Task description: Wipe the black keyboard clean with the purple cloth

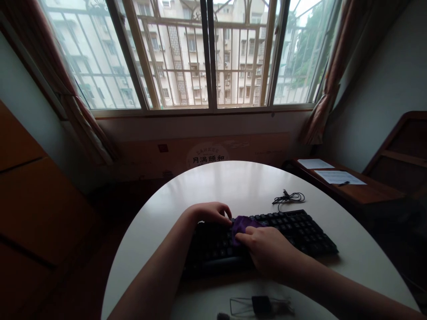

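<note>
A black keyboard [300, 231] lies on a round white table [233, 182]. A lump of purple cleaning gel [242, 223] rests on its keys near the middle. My right hand [270, 253] lies over the keyboard with the fingers pressed onto the purple lump. My left hand [210, 212] sits at the keyboard's far left edge, fingers curled down against the keys beside the lump. The keyboard's coiled black cable [288, 198] lies just behind it on the table.
A wire keycap puller and a small dark tool [262, 306] lie at the table's near edge. A wooden side desk with paper sheets [336, 177] stands to the right. A barred window [210, 53] with curtains fills the far wall. A cardboard panel leans below it.
</note>
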Available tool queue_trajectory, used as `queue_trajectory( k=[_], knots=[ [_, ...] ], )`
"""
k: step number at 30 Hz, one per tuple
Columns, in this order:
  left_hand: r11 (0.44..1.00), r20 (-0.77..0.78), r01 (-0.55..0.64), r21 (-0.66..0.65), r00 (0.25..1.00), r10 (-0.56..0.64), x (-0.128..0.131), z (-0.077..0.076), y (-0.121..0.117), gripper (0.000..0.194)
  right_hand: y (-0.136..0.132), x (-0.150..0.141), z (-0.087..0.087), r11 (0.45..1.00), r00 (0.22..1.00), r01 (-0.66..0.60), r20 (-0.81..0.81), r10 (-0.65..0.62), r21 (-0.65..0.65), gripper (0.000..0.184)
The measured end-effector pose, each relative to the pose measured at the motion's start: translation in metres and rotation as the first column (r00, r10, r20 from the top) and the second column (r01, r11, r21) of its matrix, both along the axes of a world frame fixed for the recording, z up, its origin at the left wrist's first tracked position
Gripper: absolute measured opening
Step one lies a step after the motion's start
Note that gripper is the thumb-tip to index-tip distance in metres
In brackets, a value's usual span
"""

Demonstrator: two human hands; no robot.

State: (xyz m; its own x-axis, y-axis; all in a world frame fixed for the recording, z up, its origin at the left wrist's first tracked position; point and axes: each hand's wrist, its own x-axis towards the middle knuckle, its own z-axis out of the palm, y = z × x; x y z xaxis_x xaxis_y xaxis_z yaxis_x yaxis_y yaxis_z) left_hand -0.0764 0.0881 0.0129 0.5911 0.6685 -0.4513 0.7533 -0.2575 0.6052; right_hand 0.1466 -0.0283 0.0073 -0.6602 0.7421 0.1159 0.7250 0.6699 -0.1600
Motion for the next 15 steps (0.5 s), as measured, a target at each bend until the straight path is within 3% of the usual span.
queue_trajectory(
  k=[5,15],
  knots=[
    [1.0,-0.009,0.002,0.001,1.0,-0.001,0.0,-0.002,0.002,0.053,0.003,0.001,-0.003,1.0,1.0,0.025,0.004,-0.025,-0.017,0.048],
    [0.999,-0.026,0.007,0.049,1.0,-0.006,-0.001,0.001,-0.002,0.053,0.014,0.011,0.005,0.999,0.997,0.04,-0.067,-0.041,-0.007,0.039]
  ],
)
